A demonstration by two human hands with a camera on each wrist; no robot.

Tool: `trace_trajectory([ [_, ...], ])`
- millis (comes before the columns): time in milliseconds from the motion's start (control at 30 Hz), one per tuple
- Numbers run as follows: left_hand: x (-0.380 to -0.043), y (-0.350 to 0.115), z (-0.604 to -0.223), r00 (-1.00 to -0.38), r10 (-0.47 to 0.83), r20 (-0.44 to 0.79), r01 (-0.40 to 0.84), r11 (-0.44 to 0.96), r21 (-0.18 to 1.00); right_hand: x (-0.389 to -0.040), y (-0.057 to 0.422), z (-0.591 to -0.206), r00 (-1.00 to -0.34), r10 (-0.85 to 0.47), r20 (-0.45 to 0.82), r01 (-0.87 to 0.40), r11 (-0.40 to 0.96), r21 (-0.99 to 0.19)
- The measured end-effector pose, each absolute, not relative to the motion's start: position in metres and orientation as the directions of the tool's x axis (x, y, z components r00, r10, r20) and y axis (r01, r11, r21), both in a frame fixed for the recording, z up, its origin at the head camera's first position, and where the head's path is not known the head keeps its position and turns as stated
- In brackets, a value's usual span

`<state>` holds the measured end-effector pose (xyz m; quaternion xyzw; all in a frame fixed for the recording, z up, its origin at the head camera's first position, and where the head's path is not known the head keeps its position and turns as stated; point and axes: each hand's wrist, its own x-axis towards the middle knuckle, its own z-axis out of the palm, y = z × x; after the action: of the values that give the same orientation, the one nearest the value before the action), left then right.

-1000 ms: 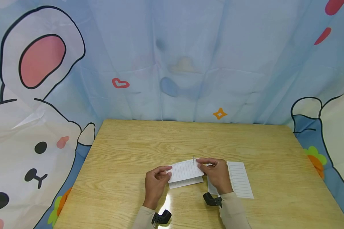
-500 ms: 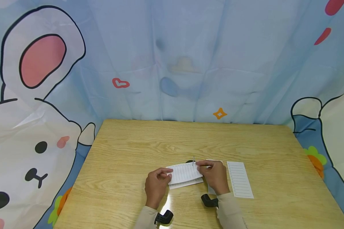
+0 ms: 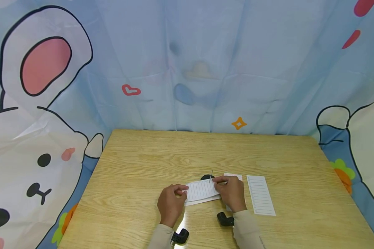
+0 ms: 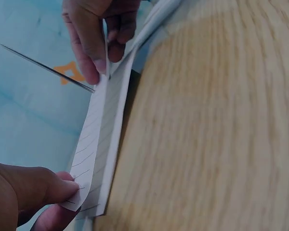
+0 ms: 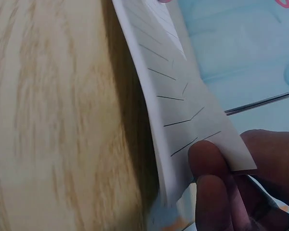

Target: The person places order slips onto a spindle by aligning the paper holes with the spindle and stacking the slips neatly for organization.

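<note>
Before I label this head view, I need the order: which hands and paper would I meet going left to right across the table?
Left hand, held lined paper, right hand, loose lined sheet.

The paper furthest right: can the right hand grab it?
Probably yes: the rightmost sheet lies uncovered near the right hand, but that hand would first need to release the pinched paper.

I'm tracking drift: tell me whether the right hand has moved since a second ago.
Yes, the right hand has shifted slightly left in the head view, away from the rightmost sheet.
</note>
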<state>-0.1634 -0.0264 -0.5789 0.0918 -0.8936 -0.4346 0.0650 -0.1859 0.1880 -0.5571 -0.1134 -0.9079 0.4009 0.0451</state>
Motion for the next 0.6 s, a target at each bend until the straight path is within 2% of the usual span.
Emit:
trace_trajectory([
  [133,-0.1617,-0.0245,-0.5796,-0.970,-0.228,0.082,-0.087,0.646,0.758,-0.1866,0.1860,-0.5566,-0.970,0.242,-0.001,0.168,0.671,-0.722],
  [600,-0.1631,-0.0241,-0.5804,-0.972,-0.205,0.113,-0.062,0.691,0.721,-0.1848,0.1846,-0.5559,-0.981,0.189,0.041,0.118,0.752,-0.649],
])
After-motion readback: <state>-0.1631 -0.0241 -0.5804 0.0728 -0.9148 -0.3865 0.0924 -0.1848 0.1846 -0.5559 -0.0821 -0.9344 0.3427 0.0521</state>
